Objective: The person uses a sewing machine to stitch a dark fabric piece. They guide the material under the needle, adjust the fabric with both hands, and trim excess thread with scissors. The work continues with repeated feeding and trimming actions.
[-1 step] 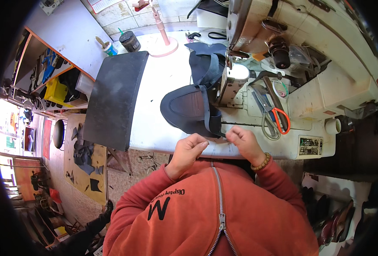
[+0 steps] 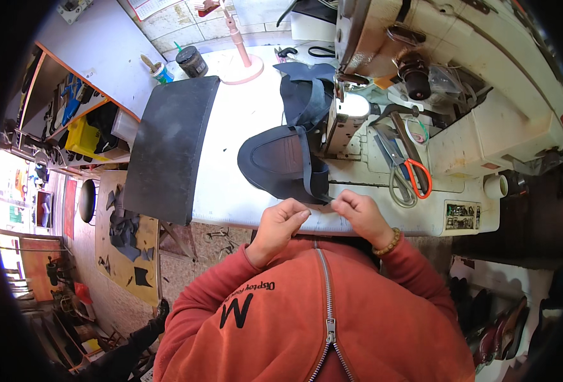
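A dark shoe upper (image 2: 274, 159) lies on the white sewing machine table, rounded toe to the left, with a narrow strip (image 2: 307, 159) across its right side. My left hand (image 2: 280, 228) is closed in a pinch at the table's front edge, below the upper. Whatever sits between its thumb and finger is too small to make out. My right hand (image 2: 361, 218) also pinches, its fingertips at the strip's lower right end; the fingers hide what they grip. Behind lies a second dark upper piece (image 2: 307, 92).
The sewing machine (image 2: 459, 83) rises at the right. Orange-handled scissors (image 2: 405, 169) lie on its bed by a small parts tray (image 2: 462, 216). A large black sheet (image 2: 170, 149) covers the table's left side. Behind stand a dark jar (image 2: 191, 62) and a pink stand (image 2: 243, 67).
My right hand has shifted slightly left, toward the upper's lower corner. My left hand and the shoe upper look almost unchanged.
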The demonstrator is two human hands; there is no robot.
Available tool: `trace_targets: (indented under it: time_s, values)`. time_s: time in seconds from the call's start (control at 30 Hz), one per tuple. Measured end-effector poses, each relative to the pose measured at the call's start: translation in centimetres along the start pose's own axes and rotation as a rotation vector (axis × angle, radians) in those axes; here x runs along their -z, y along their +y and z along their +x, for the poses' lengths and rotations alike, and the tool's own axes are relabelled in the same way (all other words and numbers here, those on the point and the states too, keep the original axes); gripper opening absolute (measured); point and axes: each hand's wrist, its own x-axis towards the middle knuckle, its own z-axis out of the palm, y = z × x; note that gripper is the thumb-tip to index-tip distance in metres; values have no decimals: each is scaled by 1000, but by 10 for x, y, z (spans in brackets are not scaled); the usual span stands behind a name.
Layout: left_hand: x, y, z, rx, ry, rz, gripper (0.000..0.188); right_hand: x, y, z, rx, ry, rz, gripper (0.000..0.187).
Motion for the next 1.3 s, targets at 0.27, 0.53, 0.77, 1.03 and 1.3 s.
trace_targets:
  time_s: [0.27, 0.53, 0.77, 1.03, 1.3]
  values:
    - [1, -2, -1, -42, -22, 213, 9, -20, -4, 6, 238, -12, -14, 33]
    - [-4, 18, 26, -709, -13, 1228, 55, 33, 57, 13, 163, 469, -230, 28]
    - [18, 18, 60, -642, -87, 1679, 66, 32, 36, 13, 507, 650, -587, 53]
    - [98, 58, 79, -483, 118, 1663, 81, 97, -120, -112, 1392, 827, -210, 46]
    - [69, 63, 51, -629, 85, 1195, 77, 98, -167, -111, 1444, 312, -237, 37]
